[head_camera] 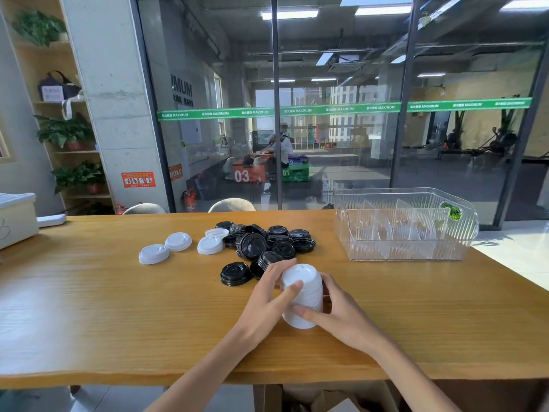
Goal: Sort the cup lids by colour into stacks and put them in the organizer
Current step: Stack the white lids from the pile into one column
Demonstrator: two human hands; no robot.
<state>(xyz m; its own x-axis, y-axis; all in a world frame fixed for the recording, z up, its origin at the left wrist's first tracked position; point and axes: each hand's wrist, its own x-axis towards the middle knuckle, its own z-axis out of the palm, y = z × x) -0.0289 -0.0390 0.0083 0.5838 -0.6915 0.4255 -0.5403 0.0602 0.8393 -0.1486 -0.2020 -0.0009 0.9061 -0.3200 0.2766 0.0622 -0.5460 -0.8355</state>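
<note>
A tall stack of white lids [306,301] stands on the wooden table [118,316] in front of me. My left hand [267,304] grips its left side and my right hand [335,313] grips its right side, fingers curled round it. Beyond the hands lies a heap of black lids [267,243], with one black lid [235,273] apart at its near left. Several loose white lids [177,241] lie left of the heap. The clear plastic organizer [407,254] with upright dividers sits at the far right of the table, with no lids in it.
A white box [16,221] sits at the table's far left edge. Two chair backs [231,205] rise behind the table in front of a glass wall. The table's right edge runs close past the organizer.
</note>
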